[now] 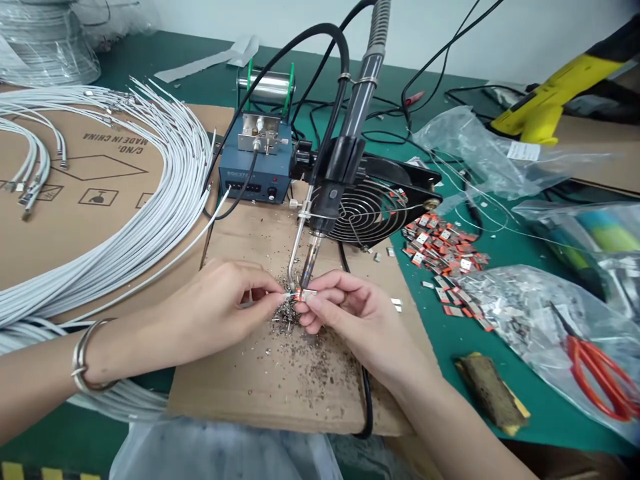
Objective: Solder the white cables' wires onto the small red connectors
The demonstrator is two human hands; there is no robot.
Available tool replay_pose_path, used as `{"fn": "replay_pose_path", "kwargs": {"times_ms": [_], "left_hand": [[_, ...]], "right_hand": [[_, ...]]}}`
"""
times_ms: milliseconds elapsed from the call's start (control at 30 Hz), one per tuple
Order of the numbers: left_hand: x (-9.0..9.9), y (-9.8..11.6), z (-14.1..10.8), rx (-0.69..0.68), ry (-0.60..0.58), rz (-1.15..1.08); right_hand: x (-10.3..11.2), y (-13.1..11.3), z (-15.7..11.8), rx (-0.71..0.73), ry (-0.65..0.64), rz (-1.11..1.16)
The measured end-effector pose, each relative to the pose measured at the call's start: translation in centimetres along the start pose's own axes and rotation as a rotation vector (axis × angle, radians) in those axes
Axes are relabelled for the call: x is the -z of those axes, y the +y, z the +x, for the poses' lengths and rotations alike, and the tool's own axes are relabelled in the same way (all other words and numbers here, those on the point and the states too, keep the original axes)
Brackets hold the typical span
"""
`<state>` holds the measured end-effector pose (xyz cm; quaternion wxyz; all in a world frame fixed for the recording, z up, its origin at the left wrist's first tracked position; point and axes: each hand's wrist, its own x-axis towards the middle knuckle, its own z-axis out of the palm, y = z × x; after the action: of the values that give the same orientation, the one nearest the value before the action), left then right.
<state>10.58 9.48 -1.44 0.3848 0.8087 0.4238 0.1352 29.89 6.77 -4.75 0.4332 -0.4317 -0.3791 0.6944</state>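
My left hand (225,303) pinches the end of a white cable, whose thin wires (289,294) poke out past the fingertips. Between the thumb and fingers of my right hand (357,310) is a small metal USB connector (309,294) with an orange part, its end meeting the wires. Directly above, the tip of a clamped soldering iron (309,260) reaches down to the joint, with a thin metal solder feed tube (295,250) beside it. Whether the tip touches is too small to tell. Below lies a dark heap of solder bits (287,319) on the cardboard (225,393).
White cables (175,200) lie bundled at left. A blue solder feeder (255,170) with a solder spool (273,87) stands behind, near a black fan (370,210). Orange-and-metal connectors (440,243), a dirty sponge (490,393), red-handled scissors (597,373) and plastic bags (520,287) are at right.
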Motion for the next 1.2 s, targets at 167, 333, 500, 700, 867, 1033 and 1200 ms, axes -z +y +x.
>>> {"fn": "replay_pose_path", "kwargs": {"times_ms": [167,333,500,700,867,1033,1200], "left_hand": [[-0.01,-0.03,-0.03,0.02,0.006,0.025],[-0.07,-0.13,0.12,-0.001,0.026,0.018],[-0.12,-0.18,0.25,-0.014,0.038,-0.004],[-0.07,-0.15,0.18,-0.028,0.03,0.014],[-0.02,-0.08,0.26,-0.013,0.035,0.024],[0.15,-0.06,0.19,-0.02,0.033,0.03],[0.03,-0.23,0.35,-0.029,0.027,0.069]], "right_hand": [[0.13,-0.03,0.04,-0.008,-0.007,0.009],[0.26,-0.03,0.09,0.005,-0.026,0.025],[0.32,0.0,-0.05,0.026,-0.02,0.018],[0.27,-0.16,-0.22,0.06,0.014,-0.033],[0.11,-0.16,-0.15,0.076,0.004,-0.013],[0.05,-0.1,-0.13,0.059,0.008,-0.005],[0.03,-0.14,-0.11,0.031,0.045,-0.027]]}}
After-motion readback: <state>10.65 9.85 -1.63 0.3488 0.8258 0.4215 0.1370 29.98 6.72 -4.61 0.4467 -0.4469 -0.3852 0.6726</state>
